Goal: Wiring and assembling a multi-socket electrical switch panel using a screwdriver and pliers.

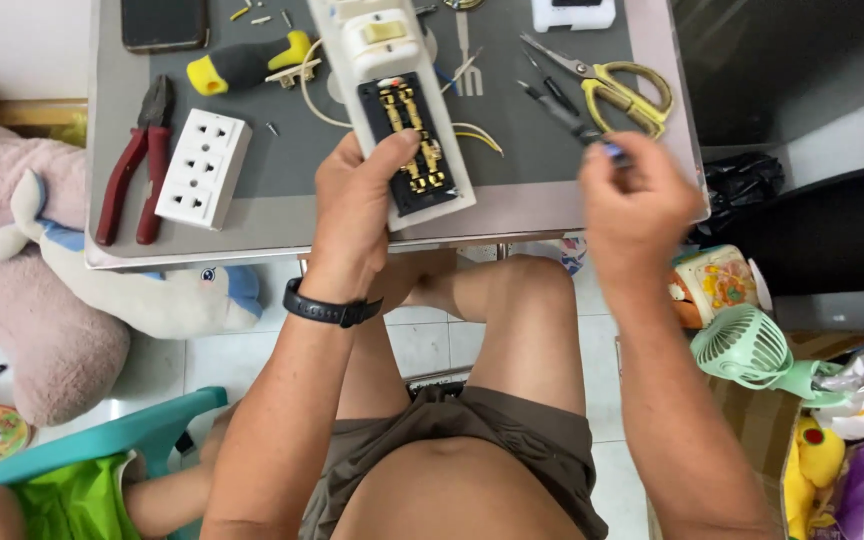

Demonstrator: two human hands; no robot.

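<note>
While the left hand clamps the near end of an opened white power strip, thumb pressed beside its exposed brass contacts, the right hand is pinched shut on a small dark screwdriver just to the right. By the look of it, the cover is already off and the wiring inside is yet to be finished: loose wires trail from the strip's side. It lies along the grey tabletop, angled away. A separate white socket cover and red pliers sit left; yellow-handled scissors lie far right.
</note>
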